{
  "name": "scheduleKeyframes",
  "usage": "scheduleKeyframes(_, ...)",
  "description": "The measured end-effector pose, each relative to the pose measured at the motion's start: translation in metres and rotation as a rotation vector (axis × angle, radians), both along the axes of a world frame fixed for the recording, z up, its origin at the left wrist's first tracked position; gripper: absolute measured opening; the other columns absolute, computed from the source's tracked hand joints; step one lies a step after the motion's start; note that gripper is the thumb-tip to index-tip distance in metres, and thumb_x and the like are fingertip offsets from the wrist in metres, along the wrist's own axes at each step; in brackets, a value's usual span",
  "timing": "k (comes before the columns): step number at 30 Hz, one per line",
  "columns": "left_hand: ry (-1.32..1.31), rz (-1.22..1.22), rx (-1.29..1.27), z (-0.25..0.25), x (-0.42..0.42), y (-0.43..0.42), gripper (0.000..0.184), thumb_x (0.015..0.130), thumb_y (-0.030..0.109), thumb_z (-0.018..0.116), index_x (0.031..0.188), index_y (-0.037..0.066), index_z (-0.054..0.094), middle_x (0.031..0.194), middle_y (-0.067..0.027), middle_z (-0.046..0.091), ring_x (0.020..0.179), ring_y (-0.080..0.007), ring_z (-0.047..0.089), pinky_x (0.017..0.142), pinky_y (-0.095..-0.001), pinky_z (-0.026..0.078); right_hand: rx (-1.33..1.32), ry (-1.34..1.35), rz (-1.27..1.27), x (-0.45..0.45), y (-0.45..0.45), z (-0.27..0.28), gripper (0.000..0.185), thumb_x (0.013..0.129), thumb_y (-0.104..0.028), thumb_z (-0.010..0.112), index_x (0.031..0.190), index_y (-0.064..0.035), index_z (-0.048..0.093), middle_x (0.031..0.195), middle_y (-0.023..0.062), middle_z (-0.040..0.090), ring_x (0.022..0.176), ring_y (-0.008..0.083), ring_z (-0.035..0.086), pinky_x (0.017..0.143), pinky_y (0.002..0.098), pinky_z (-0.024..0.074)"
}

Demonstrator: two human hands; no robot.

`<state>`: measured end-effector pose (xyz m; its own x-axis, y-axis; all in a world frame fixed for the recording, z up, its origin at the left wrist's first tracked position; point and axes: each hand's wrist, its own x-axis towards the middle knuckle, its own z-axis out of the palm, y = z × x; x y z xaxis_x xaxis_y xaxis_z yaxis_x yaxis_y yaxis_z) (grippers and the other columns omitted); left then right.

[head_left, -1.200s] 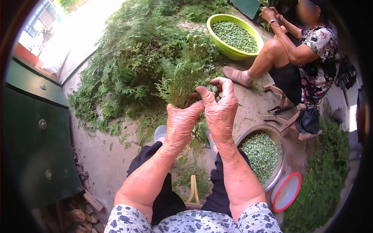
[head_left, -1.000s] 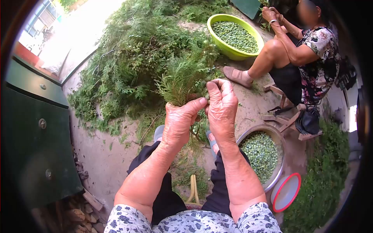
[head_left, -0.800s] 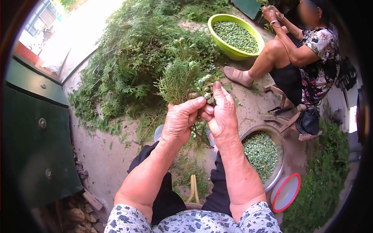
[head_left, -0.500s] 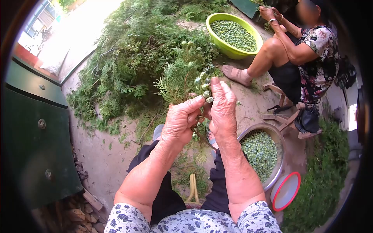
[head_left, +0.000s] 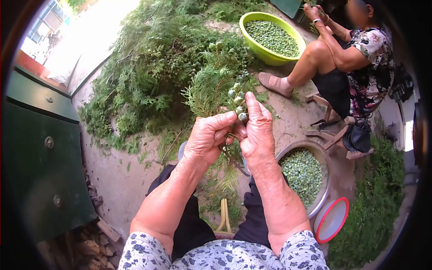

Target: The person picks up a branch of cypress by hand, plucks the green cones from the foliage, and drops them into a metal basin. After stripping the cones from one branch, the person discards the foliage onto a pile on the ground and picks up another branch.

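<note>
A leafy conifer branch [head_left: 204,96] with pale green cones [head_left: 238,101] is held up in front of me. My left hand [head_left: 208,138] is closed on it, thumb pointing toward the cones. My right hand [head_left: 257,132] is closed round the same branch from the other side, its thumb upright beside the cones. The thin brown stem [head_left: 233,157] hangs below my hands. My fingertips behind the cones are partly hidden. Close by my right forearm stands a metal basin [head_left: 327,173] holding many green cones.
A large heap of conifer branches [head_left: 148,76] lies ahead. Beyond it is a yellow-green tub [head_left: 265,57] of cones. At right another person [head_left: 346,63] sits on a wooden stool, hands raised. A red-rimmed bowl [head_left: 345,216] leans near the basin. Green cabinet [head_left: 40,166] stands left.
My hands stay on the branch with only a slight shift of the fingers. The stem below them swings into clearer view. The other person's hands move up slightly.
</note>
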<state>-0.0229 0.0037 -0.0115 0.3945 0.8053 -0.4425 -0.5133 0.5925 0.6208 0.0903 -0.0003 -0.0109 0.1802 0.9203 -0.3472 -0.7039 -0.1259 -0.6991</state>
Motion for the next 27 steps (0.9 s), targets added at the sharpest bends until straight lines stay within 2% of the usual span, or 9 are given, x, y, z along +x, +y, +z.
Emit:
scheduleKeyframes(7,0.028,0.030,-0.030,0.002,0.007,-0.002,0.017,0.076,0.018,0.067,0.065,0.007,0.060,0.043,0.0060,0.036,0.040,-0.0060,0.032,0.046,-0.0242,0.033,-0.024,-0.056,-0.194,-0.008,0.002,0.004,0.015,0.087,-0.022,0.057,0.078,-0.0104,0.053,0.060,-0.0024,0.051,0.037,0.0052,0.035,0.030,0.0191,0.0260)
scheduleKeyframes(10,0.023,0.006,-0.047,0.007,0.003,-0.002,0.016,0.077,0.018,0.067,0.067,0.009,0.058,0.043,0.0069,0.034,0.042,-0.0059,0.031,0.048,-0.0245,0.034,-0.054,0.114,-0.120,-0.002,0.001,0.001,0.015,0.086,-0.021,0.058,0.076,-0.0103,0.052,0.060,-0.0019,0.052,0.037,0.0051,0.035,0.030,0.0194,0.0258)
scheduleKeyframes(16,-0.023,-0.041,-0.035,0.009,0.000,-0.002,0.014,0.077,0.018,0.067,0.070,0.009,0.058,0.043,0.0077,0.033,0.041,-0.0048,0.031,0.048,-0.0235,0.033,-0.069,0.096,-0.126,-0.004,-0.001,0.005,0.016,0.086,-0.021,0.058,0.076,-0.0100,0.052,0.060,-0.0006,0.052,0.036,0.0054,0.036,0.030,0.0188,0.0266)
scheduleKeyframes(18,-0.064,-0.044,-0.041,0.006,-0.002,-0.001,0.017,0.077,0.018,0.065,0.068,0.004,0.062,0.043,0.0041,0.041,0.042,-0.0066,0.037,0.048,-0.0244,0.033,-0.064,0.125,-0.101,-0.001,-0.001,0.002,0.016,0.086,-0.021,0.058,0.076,-0.0101,0.052,0.061,-0.0008,0.052,0.037,0.0053,0.036,0.030,0.0188,0.0268)
scheduleKeyframes(20,-0.045,-0.043,-0.045,0.003,-0.001,-0.001,0.017,0.077,0.018,0.065,0.068,0.005,0.061,0.043,0.0045,0.040,0.042,-0.0065,0.036,0.048,-0.0244,0.034,-0.063,0.155,-0.077,-0.002,-0.001,0.000,0.017,0.086,-0.022,0.058,0.076,-0.0102,0.051,0.061,-0.0009,0.053,0.038,0.0051,0.037,0.030,0.0187,0.0270)
scheduleKeyframes(22,-0.027,-0.041,-0.050,0.004,0.001,-0.003,0.017,0.077,0.018,0.065,0.068,0.005,0.061,0.043,0.0049,0.039,0.041,-0.0065,0.036,0.048,-0.0244,0.034,-0.020,-0.069,-0.183,-0.009,0.001,0.003,0.017,0.086,-0.024,0.059,0.078,-0.0103,0.052,0.062,-0.0024,0.051,0.040,0.0041,0.037,0.032,0.0176,0.0264)
scheduleKeyframes(23,-0.025,0.007,-0.076,0.009,0.003,-0.005,0.015,0.077,0.018,0.065,0.067,0.008,0.058,0.042,0.0066,0.035,0.041,-0.0054,0.032,0.048,-0.0239,0.033,-0.019,-0.068,-0.182,-0.007,0.001,0.003,0.017,0.086,-0.024,0.059,0.078,-0.0103,0.052,0.062,-0.0024,0.051,0.040,0.0041,0.037,0.032,0.0176,0.0264)
scheduleKeyframes(25,-0.022,0.059,-0.103,0.012,0.002,-0.006,0.016,0.077,0.017,0.065,0.067,0.011,0.055,0.042,0.0084,0.031,0.040,-0.0044,0.029,0.048,-0.0234,0.033,-0.022,-0.042,0.016,0.000,0.001,0.001,0.017,0.086,-0.025,0.059,0.080,-0.0102,0.054,0.062,-0.0041,0.049,0.042,0.0032,0.037,0.035,0.0164,0.0253)
scheduleKeyframes(27,0.031,0.070,-0.103,0.011,-0.001,-0.007,0.018,0.078,0.017,0.065,0.064,0.012,0.053,0.041,0.0081,0.030,0.040,-0.0050,0.029,0.048,-0.0242,0.032,-0.035,-0.062,0.038,0.002,0.002,0.005,0.018,0.087,-0.026,0.058,0.080,-0.0100,0.055,0.061,-0.0054,0.047,0.043,0.0024,0.036,0.035,0.0159,0.0242)
